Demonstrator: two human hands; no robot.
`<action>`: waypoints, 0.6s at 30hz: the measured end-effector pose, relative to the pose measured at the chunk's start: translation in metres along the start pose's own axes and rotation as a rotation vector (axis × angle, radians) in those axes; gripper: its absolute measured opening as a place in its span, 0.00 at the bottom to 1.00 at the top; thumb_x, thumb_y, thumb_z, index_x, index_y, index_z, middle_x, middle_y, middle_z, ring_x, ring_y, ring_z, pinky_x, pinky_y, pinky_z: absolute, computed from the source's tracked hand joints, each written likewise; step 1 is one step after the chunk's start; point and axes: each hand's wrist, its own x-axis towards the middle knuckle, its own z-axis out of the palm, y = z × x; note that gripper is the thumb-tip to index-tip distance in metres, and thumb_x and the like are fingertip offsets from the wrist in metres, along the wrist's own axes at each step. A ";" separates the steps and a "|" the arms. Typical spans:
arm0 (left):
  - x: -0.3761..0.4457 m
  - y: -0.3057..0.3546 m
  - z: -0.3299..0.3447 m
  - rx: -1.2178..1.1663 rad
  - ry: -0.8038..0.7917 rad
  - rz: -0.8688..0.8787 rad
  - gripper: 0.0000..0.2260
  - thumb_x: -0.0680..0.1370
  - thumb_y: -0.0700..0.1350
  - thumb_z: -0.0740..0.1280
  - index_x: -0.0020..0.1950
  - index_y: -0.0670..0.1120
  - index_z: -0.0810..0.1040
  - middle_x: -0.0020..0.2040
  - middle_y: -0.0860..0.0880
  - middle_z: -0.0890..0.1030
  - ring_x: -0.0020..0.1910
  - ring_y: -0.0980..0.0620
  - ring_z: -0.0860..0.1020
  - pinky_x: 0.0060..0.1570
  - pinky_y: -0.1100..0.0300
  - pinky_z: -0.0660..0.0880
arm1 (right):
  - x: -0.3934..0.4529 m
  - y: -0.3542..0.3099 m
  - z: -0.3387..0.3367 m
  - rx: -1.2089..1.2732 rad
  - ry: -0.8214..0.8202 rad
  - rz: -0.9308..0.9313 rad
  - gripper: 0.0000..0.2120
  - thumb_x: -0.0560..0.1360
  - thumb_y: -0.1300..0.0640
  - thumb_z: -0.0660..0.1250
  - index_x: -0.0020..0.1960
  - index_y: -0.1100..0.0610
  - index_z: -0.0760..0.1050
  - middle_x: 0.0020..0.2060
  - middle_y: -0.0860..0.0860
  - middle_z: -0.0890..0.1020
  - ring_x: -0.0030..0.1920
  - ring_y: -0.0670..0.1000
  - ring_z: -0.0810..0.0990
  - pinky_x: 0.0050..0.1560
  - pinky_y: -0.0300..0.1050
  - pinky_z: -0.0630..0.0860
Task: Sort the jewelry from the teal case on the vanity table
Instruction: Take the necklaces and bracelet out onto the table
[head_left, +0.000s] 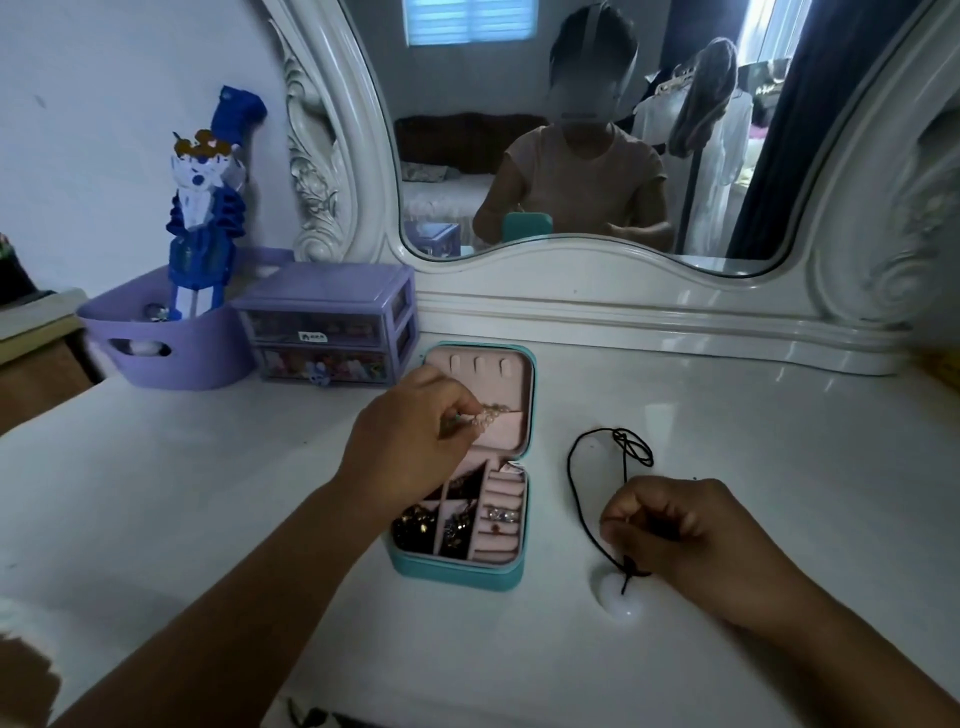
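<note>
The teal case (457, 571) lies open on the white vanity table (208, 493), its pink lid (506, 384) flat behind the tray. Rings and dark jewelry fill the tray's compartments. My left hand (405, 441) hovers over the case and pinches a pale chain (488, 415) above the lid's pocket. To the right of the case lies a black cord necklace (574, 467) with a white heart pendant (615, 595). My right hand (685, 535) rests on the table with its fingers curled on the cord, just above the pendant.
A purple mini drawer unit (332, 322) and a purple basket (171, 348) holding a blue figure (208, 208) stand at the back left. The ornate white mirror (571, 275) rises behind the case.
</note>
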 end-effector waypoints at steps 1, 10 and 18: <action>0.000 -0.002 0.001 0.019 0.015 0.004 0.05 0.69 0.46 0.73 0.43 0.52 0.80 0.46 0.55 0.77 0.41 0.54 0.78 0.43 0.56 0.76 | 0.002 -0.002 0.001 -0.017 -0.004 -0.016 0.08 0.71 0.63 0.69 0.34 0.55 0.78 0.28 0.54 0.80 0.27 0.46 0.76 0.32 0.41 0.74; -0.004 -0.009 0.010 0.153 0.049 0.106 0.21 0.60 0.57 0.75 0.49 0.50 0.78 0.50 0.50 0.73 0.49 0.51 0.74 0.42 0.61 0.69 | 0.033 -0.018 0.026 -0.161 -0.009 -0.200 0.03 0.71 0.57 0.70 0.39 0.52 0.79 0.30 0.47 0.80 0.30 0.46 0.76 0.33 0.38 0.72; 0.007 -0.015 0.017 0.213 0.125 0.194 0.11 0.64 0.52 0.68 0.44 0.51 0.81 0.43 0.49 0.75 0.45 0.49 0.71 0.43 0.57 0.67 | 0.043 -0.014 0.040 -0.148 -0.106 -0.239 0.04 0.68 0.51 0.68 0.41 0.50 0.79 0.37 0.46 0.81 0.38 0.46 0.79 0.42 0.46 0.77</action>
